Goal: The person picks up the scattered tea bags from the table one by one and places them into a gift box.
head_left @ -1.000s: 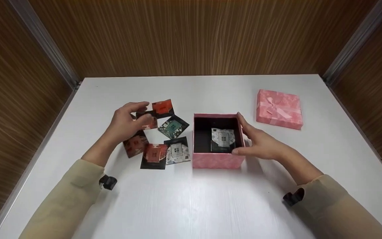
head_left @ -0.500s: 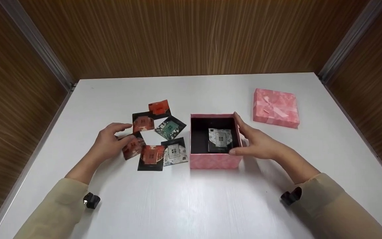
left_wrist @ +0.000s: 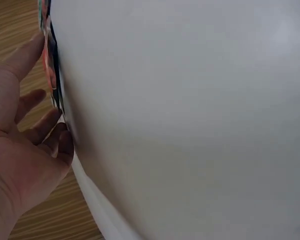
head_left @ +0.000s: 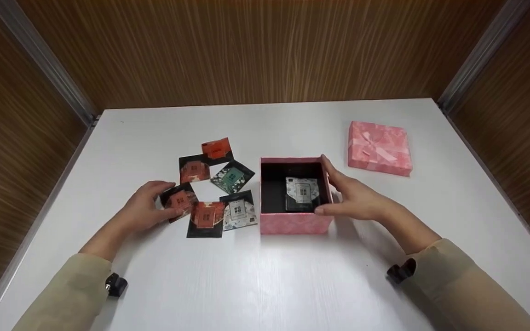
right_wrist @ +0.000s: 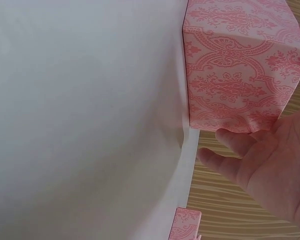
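Note:
My left hand (head_left: 146, 209) is at a red-and-black sachet (head_left: 180, 201), the leftmost of several flat square printed sachets. Its thumb and forefinger grip opposite edges of that sachet; in the left wrist view the other fingers of the left hand (left_wrist: 27, 120) lie by its edge. My right hand (head_left: 357, 197) holds the right side of an open pink box (head_left: 295, 224), thumb at the near corner and fingers along the wall. A white-and-black sachet (head_left: 302, 193) lies inside on the dark bottom. In the right wrist view, fingertips of the right hand (right_wrist: 275, 165) touch the patterned box (right_wrist: 235, 75).
Between left hand and box lie a red-black sachet (head_left: 205, 218), a white floral sachet (head_left: 239, 210), a green sachet (head_left: 233, 176), another red-black sachet (head_left: 194, 169) and an orange one (head_left: 217, 149), some overlapping. A pink lid with a bow (head_left: 379, 149) rests at the back right. Wood-grain panels (head_left: 265, 50) border the white table.
My left hand has come down from above the upper sachets toward the near left and taken the leftmost sachet, which has turned slightly. The right hand stays on the box.

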The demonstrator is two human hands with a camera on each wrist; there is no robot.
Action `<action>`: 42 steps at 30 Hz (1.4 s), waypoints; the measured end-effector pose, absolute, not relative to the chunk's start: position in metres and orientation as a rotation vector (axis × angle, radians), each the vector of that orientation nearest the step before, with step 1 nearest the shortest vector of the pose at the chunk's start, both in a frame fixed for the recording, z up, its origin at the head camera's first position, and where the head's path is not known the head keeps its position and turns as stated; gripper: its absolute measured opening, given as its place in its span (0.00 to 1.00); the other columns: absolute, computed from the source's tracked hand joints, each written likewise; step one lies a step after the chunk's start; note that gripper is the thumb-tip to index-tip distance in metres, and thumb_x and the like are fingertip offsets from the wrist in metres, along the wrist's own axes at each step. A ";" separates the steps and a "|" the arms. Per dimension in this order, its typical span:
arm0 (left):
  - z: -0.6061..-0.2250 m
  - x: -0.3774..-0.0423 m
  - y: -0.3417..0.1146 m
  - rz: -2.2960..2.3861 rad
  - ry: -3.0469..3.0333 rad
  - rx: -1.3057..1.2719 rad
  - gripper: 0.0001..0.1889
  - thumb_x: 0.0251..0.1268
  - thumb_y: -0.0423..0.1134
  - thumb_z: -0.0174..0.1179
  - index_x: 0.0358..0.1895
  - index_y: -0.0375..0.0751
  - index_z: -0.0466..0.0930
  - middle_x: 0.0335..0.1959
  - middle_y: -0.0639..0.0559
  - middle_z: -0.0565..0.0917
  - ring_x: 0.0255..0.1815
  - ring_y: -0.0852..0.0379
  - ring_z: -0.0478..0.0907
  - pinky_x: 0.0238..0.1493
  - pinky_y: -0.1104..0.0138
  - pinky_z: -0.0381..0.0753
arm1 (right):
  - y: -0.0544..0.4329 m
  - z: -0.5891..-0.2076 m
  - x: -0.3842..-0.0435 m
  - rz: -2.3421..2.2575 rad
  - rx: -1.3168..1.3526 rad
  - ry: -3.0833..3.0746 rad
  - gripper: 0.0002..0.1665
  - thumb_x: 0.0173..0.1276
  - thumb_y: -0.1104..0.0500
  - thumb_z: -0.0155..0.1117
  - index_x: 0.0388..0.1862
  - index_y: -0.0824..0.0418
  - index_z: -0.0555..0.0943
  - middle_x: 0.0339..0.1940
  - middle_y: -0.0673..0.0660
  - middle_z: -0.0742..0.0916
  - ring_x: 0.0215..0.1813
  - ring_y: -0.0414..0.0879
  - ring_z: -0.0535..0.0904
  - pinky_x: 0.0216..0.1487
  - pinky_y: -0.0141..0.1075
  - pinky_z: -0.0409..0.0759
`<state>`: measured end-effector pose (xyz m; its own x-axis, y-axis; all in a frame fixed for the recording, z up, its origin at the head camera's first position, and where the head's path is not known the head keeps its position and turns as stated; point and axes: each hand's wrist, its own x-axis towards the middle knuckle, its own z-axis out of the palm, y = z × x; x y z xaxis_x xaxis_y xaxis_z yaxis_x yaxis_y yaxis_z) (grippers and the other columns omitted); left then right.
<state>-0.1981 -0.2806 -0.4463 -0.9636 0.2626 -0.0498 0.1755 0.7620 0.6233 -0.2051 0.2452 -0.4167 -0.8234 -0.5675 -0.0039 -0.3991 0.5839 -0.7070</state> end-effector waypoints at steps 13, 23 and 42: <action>-0.450 -0.199 -0.284 0.939 2.817 0.386 0.40 0.68 0.42 0.74 0.78 0.31 0.68 0.75 0.29 0.67 0.77 0.28 0.61 0.75 0.35 0.60 | 0.245 -0.417 -0.205 -1.066 -0.788 2.593 0.75 0.65 0.41 0.79 0.90 0.55 0.35 0.89 0.61 0.52 0.80 0.68 0.64 0.77 0.60 0.64; -0.447 -0.199 -0.283 0.903 2.795 0.349 0.43 0.69 0.45 0.74 0.81 0.32 0.64 0.77 0.30 0.64 0.79 0.29 0.57 0.75 0.35 0.60 | 0.243 -0.416 -0.205 -1.077 -0.791 2.581 0.75 0.65 0.41 0.80 0.90 0.55 0.35 0.89 0.60 0.51 0.81 0.66 0.63 0.78 0.58 0.63; -0.446 -0.201 -0.279 0.884 2.789 0.320 0.43 0.70 0.45 0.74 0.81 0.33 0.64 0.76 0.29 0.64 0.79 0.28 0.56 0.76 0.36 0.58 | 0.245 -0.417 -0.206 -1.074 -0.827 2.584 0.75 0.66 0.41 0.79 0.90 0.57 0.34 0.89 0.61 0.50 0.80 0.67 0.63 0.78 0.57 0.64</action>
<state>-0.2006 -0.2786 -0.4465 -0.9570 0.2632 -0.1217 0.1450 0.7979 0.5851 -0.2056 0.2450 -0.4172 -0.8166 -0.5771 0.0095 -0.4139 0.5740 -0.7065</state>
